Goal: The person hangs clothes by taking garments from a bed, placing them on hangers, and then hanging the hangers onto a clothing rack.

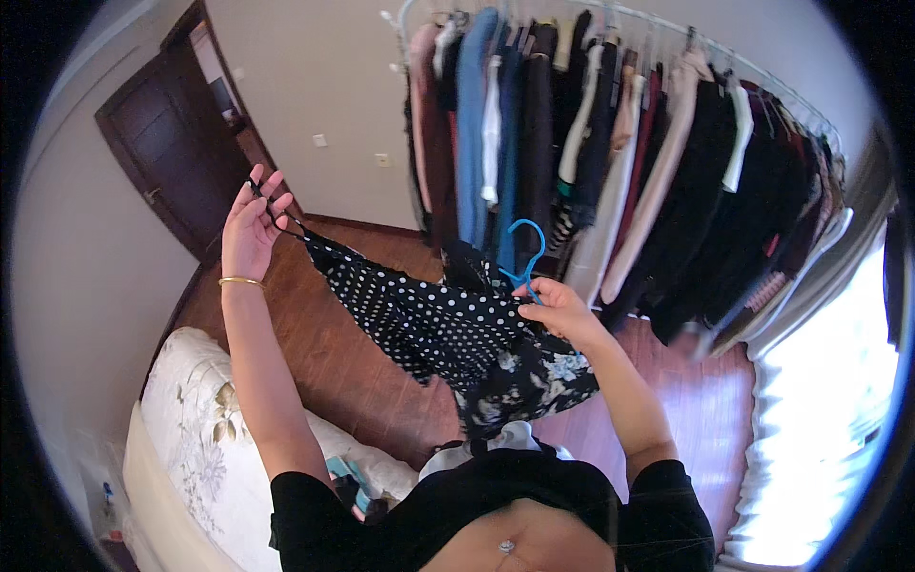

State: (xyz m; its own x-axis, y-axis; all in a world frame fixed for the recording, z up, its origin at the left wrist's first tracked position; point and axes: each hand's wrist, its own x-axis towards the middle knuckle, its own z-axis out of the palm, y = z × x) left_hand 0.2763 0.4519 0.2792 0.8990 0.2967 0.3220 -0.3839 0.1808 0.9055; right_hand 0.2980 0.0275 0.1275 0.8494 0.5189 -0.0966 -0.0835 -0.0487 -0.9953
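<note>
A black garment with white polka dots (429,304) is stretched between my two hands. My left hand (256,211), raised at the left, pinches a thin black strap (289,223) at the garment's end. In my right hand (561,307) are the garment's upper edge and a blue clothes hanger (527,250), its hook pointing up. Below the dotted part hangs black fabric with pale flowers (557,379); whether it belongs to the same garment I cannot tell. Part of the hanger is hidden behind my fingers and the cloth.
A white clothes rack (643,16) packed with hanging clothes (543,129) stands ahead. To my left is a bed with a flowered cover (193,400). A dark wooden door (164,136) stands open at the back left. Bright curtains (793,429) hang at the right, above the wooden floor (329,343).
</note>
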